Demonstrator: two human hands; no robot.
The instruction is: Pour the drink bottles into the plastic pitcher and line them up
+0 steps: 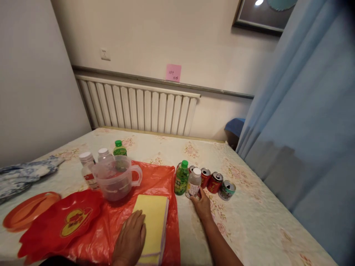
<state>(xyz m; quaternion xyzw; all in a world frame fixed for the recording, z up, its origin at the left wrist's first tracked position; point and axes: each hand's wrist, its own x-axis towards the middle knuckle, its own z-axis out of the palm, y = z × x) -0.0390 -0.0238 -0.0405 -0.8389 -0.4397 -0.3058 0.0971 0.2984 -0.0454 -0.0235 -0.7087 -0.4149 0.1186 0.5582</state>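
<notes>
My left hand lies flat, fingers stretched, over the left edge of a folded yellow cloth. Beneath the cloth spreads a red plastic bag. With thumb and fingers, my right hand grips the lower part of a clear bottle with a white cap and a printed label, upright on the flowered cover. Close on its left stands a green drink bottle. Behind and to the right are red drink cans and a green-and-silver can, all upright with their tops showing.
A clear plastic jug with a handle sits left of the cloth, two white-capped bottles and a green-capped bottle behind it. Nearer lie a red scalloped tray and an orange plate. A blue curtain hangs right.
</notes>
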